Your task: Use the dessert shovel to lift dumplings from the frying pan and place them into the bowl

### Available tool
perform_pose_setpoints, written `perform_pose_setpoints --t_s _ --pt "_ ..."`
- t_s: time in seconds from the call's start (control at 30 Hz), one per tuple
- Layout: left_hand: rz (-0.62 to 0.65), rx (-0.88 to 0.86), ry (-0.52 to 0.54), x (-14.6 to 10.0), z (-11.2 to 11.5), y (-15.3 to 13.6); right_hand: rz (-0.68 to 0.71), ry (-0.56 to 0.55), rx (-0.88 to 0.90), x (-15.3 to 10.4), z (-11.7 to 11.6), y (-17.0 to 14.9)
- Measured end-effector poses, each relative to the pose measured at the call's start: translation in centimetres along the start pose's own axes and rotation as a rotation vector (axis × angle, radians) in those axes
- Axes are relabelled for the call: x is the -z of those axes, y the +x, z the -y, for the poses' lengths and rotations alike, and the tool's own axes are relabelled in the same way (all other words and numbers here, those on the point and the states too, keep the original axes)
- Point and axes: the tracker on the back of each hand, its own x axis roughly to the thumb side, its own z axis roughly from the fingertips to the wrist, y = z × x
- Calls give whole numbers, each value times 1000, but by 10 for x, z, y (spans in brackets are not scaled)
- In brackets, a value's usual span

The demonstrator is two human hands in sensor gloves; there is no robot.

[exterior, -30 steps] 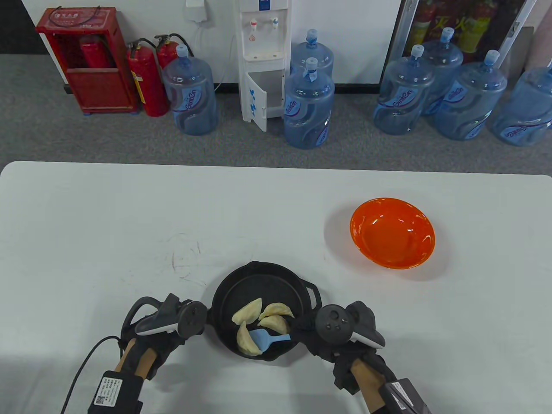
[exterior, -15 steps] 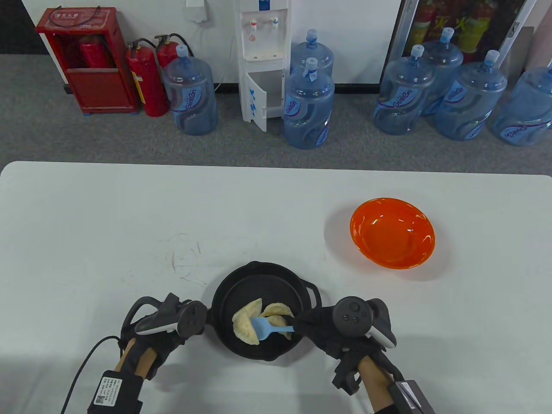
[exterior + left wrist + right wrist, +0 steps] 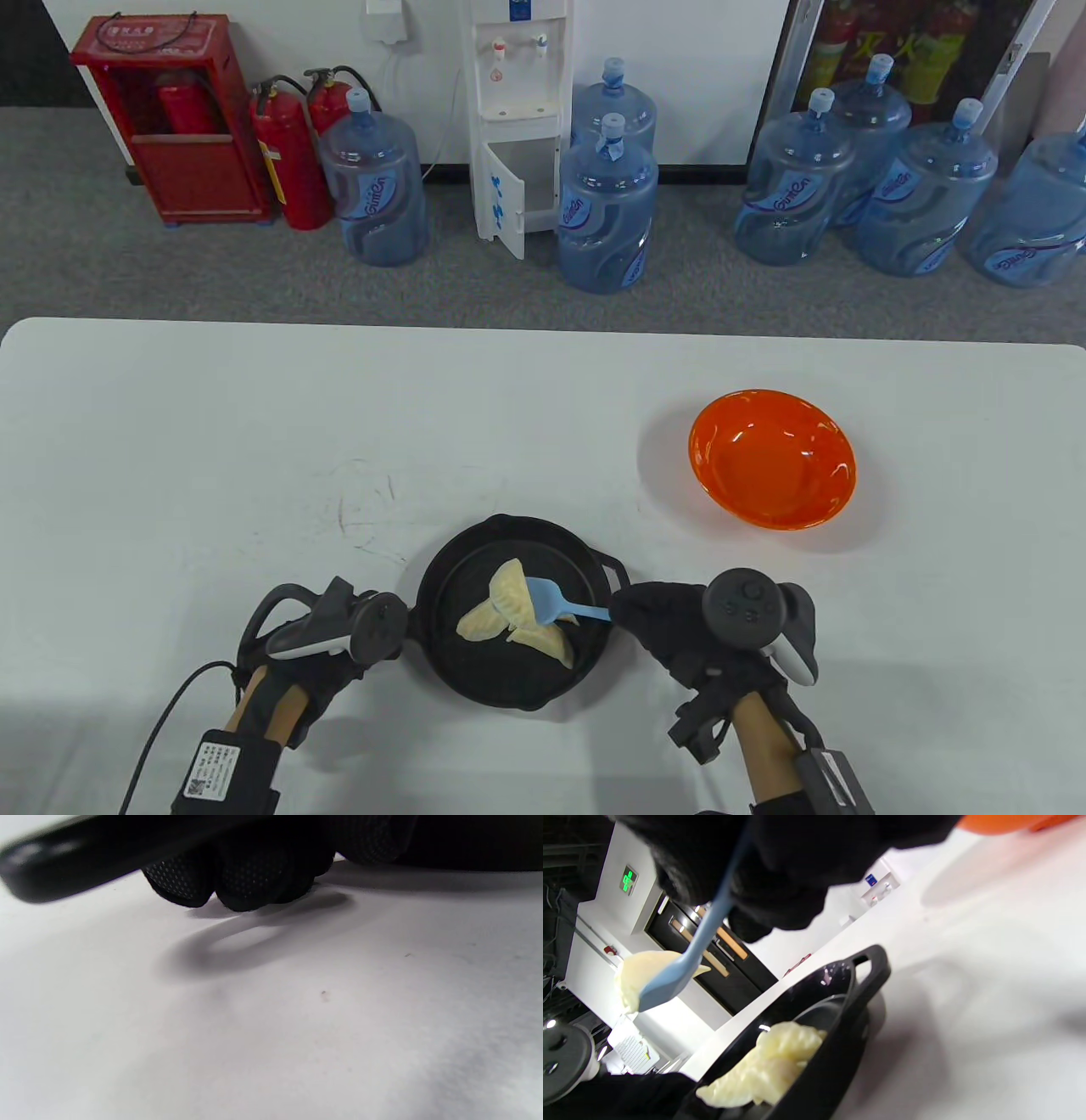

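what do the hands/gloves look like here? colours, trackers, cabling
Both the left hand and right hand wear black mesh-textured gloves; each back carries a dark grey tracker with a white underside. Left wrist: black module with a white label and a black cable. Forearms bare, no sleeves.

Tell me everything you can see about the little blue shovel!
The dessert shovel is small and light blue, probably soft plastic or silicone, with a thin handle and a flat, squarish blade. The right hand grips the handle's end. It is lifted above the black frying pan, and one pale dumpling rides on the blade, as the right wrist view shows.
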Motion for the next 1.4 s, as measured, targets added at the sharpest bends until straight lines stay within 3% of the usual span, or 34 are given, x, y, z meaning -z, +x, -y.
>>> perform_pose_setpoints --t_s 0.6,1.0,1.23,1.4 --pt "2 -16 -2 0 1 -1 -195 -276 8 2 71 -25" --pt "4 -23 -2 0 1 -1 -476 -479 -67 -7 88 -55" --pt "4 -28 -2 0 1 -2 -615 -533 -139 -10 94 -73" --pt "6 -29 2 0 1 -2 -654 -506 -237 -8 96 -80"
